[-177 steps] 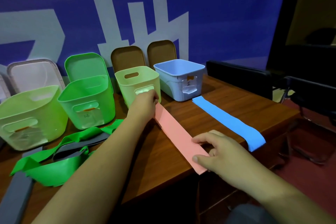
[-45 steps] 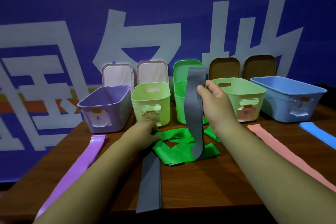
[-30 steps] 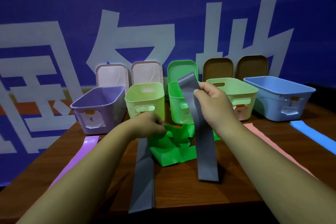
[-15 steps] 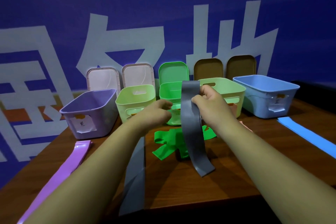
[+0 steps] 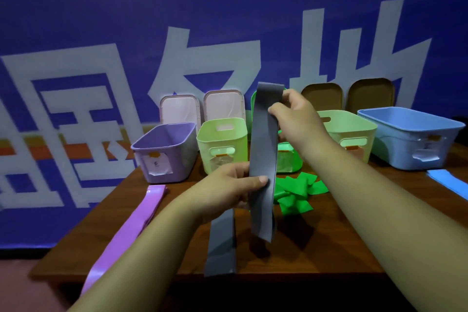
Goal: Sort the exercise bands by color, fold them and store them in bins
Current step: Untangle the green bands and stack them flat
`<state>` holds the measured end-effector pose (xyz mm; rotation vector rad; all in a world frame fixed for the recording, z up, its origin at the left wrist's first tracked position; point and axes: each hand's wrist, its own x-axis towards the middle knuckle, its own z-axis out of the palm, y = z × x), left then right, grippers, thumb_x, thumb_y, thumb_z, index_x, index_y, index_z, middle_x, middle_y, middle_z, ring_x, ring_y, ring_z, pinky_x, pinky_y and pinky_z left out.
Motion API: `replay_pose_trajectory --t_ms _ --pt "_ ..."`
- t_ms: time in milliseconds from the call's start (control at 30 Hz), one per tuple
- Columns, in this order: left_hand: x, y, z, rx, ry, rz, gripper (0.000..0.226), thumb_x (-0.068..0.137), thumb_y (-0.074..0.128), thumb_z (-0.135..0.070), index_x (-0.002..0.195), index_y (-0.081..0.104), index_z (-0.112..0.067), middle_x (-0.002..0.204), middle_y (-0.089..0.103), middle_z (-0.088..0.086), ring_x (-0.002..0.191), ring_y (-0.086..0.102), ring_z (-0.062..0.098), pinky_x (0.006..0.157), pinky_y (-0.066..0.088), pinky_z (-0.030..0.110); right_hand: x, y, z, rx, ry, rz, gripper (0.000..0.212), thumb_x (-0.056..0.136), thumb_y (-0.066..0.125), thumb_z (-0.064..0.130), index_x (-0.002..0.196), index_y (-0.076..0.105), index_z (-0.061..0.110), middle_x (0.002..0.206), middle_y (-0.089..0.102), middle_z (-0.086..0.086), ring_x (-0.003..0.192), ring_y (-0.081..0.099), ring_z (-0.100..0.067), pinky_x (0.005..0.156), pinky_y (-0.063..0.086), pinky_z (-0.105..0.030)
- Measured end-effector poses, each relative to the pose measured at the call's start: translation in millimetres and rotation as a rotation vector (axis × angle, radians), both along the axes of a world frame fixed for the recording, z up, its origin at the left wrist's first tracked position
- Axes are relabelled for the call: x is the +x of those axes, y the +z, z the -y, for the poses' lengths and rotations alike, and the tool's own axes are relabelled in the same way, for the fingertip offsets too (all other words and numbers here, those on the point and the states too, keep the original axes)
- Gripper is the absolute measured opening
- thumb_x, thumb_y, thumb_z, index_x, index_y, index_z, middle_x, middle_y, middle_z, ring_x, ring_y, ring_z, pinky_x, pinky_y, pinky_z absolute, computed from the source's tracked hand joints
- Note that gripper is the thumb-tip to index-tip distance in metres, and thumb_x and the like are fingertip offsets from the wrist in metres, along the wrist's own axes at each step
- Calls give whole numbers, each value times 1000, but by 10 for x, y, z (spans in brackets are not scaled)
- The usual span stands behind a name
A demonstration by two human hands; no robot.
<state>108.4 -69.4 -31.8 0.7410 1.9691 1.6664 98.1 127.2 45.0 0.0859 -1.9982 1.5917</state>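
A grey exercise band (image 5: 264,149) hangs upright above the table. My right hand (image 5: 296,119) pinches its top end, and my left hand (image 5: 235,185) grips it lower down with the thumb across its front. A second grey band (image 5: 222,246) lies flat below, reaching the table's front edge. Crumpled green bands (image 5: 296,192) lie behind the hanging band. A purple band (image 5: 131,220) lies stretched out at the left, and a blue band (image 5: 448,182) at the far right.
Open bins stand in a row at the back: purple (image 5: 164,152), light green (image 5: 222,144), bright green (image 5: 288,159) mostly hidden, pale green (image 5: 349,134), blue (image 5: 415,139). Lids (image 5: 324,96) lean on the blue banner behind. The wooden table's front edge (image 5: 304,276) is near.
My right hand has raised the grey band's top end higher. My left hand has left the green bands and taken hold of the grey band's middle.
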Motion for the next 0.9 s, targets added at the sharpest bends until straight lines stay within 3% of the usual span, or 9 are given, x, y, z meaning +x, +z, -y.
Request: replay_pose_trajectory --t_ms 100,167,267,367,600,733,900 --pt "210 -14 189 16 49 73 39 101 69 -23 138 66 -13 136 69 22 118 64 35 101 48 54 -142 -79 113 -27 46 5 12 84 67 20 94 66 26 92 73 -5 84 67 -22 70 60 -45" --pt "323 -41 329 18 114 118 32 103 66 -14 135 67 -10 134 71 19 118 67 33 106 50 53 -243 -185 200 -13 62 29 13 86 72 16 92 65 25 92 73 -6 83 66 -20 68 57 -43" --pt "430 -95 562 -14 205 174 26 101 67 -9 127 69 -7 120 76 16 107 71 29 96 56 44 -405 -353 321 18 42 66 14 90 76 18 91 65 27 90 72 2 81 67 -17 68 54 -39" --pt "507 -158 759 -141 261 98 23 98 74 -12 120 72 -9 105 81 6 98 78 22 87 64 38 -543 -514 459 21 35 136 12 93 76 22 92 65 26 92 73 -1 74 66 -17 59 52 -34" --pt "547 -312 902 -308 360 -30 31 86 88 -22 112 72 -17 87 80 -3 76 77 8 64 62 24 -762 -820 762 72 101 272 8 97 74 21 94 67 22 94 75 -5 83 73 -24 55 50 -32" --pt "567 -395 821 -326 383 24 52 85 88 -12 128 60 -8 108 69 8 65 74 0 53 58 19 -845 -1023 843 162 116 378 4 98 73 18 96 71 17 101 77 -13 85 73 -23 56 53 -32" --pt "557 -437 792 -405 411 62 74 80 94 -20 139 50 -19 121 57 3 66 78 20 55 60 26 -903 -1269 842 274 98 475 13 99 73 17 87 69 15 103 76 -19 80 69 -26 59 56 -34"
